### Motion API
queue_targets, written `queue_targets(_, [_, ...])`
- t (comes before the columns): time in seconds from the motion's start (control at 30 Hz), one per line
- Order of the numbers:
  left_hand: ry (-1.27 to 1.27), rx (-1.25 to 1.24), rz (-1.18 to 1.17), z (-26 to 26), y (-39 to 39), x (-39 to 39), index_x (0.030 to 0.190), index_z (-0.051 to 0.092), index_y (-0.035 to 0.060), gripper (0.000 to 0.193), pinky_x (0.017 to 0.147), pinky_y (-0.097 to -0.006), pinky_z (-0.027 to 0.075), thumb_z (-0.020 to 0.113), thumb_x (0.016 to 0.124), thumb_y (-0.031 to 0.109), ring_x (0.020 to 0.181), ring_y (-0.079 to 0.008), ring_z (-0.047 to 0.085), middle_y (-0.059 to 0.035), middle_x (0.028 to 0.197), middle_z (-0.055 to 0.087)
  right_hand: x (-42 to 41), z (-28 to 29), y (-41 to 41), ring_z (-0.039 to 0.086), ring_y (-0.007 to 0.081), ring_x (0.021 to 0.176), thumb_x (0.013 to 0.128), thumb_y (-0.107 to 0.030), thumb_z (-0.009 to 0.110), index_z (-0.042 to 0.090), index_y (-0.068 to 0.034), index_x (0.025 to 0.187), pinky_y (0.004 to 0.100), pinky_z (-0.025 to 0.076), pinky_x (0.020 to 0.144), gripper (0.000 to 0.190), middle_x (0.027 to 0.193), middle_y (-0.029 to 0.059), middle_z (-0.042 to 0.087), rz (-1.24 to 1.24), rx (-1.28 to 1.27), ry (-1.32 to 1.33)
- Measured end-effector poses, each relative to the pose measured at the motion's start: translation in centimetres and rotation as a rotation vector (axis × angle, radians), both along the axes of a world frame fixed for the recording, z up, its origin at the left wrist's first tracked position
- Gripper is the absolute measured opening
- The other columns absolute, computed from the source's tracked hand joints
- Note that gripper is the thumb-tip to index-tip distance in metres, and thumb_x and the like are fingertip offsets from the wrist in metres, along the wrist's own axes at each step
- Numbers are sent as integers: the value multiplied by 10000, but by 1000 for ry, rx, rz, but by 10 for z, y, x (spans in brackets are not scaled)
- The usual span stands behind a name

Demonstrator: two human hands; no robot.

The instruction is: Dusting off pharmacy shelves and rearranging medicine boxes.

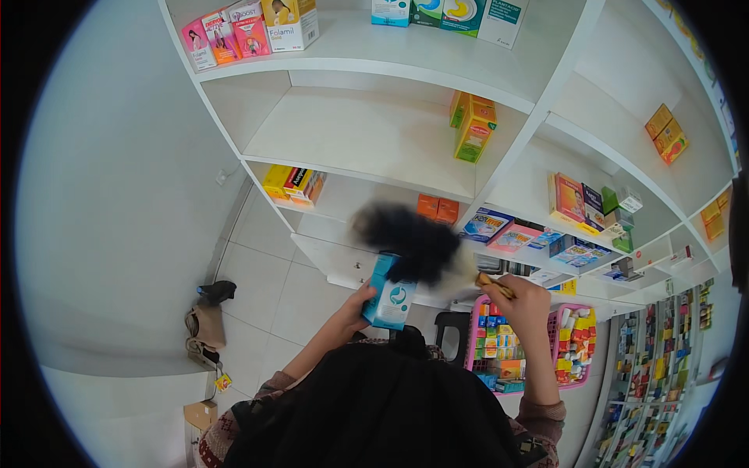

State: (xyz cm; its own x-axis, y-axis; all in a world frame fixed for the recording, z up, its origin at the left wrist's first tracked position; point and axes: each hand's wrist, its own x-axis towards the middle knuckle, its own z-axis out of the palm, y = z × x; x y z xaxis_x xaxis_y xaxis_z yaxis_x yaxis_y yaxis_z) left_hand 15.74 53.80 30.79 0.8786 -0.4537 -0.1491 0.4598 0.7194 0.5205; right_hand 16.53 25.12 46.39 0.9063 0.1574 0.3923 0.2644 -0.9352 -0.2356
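Observation:
My left hand [354, 307] grips a light-blue and white carton [393, 303] in front of my chest. In my right hand [522, 301] is the wooden handle of a feather duster [418, 240], whose dark feathers, blurred, lie over the top of the carton. Beyond them rises a white shelving unit [363, 131]; the closest items on it are two orange boxes [437, 209] behind the duster and yellow-and-green cartons [475, 130] one shelf higher.
Pink baskets of medicine boxes [497, 345] and of bottles [578, 345] stand at the right, beside a black stool [452, 330]. Product boxes [515, 234] line the right-hand shelves. A beige bag [206, 327] lies on the floor by the left wall, with a cardboard box [200, 415] nearer.

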Motion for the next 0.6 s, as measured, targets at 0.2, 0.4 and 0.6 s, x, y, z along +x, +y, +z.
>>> queue_targets(0.2, [18, 103, -50, 9, -12, -17, 1361, 270, 17, 894, 978, -538, 385, 698, 661, 373, 1132, -397, 481, -202, 1269, 454, -10, -18, -7, 592, 268, 519, 727, -348, 712, 649, -68, 721, 336, 452, 477, 286, 603, 102, 608, 71, 168, 133])
queue_targets(0.4, [-53, -84, 30, 1, -19, -21, 1323, 360, -23, 791, 1018, -511, 345, 578, 703, 417, 1105, -350, 518, -223, 1230, 502, -21, -52, -18, 558, 243, 478, 766, -284, 692, 663, -40, 775, 325, 421, 472, 246, 570, 125, 580, 20, 370, 149])
queue_targets(0.6, [-279, 127, 287, 79, 18, 14, 1310, 343, -63, 790, 867, -399, 482, 506, 763, 484, 1037, -325, 570, -236, 1230, 496, -36, -74, -21, 435, 122, 443, 792, -257, 668, 659, -5, 787, 290, 358, 452, 252, 500, 90, 502, -89, 670, 236])
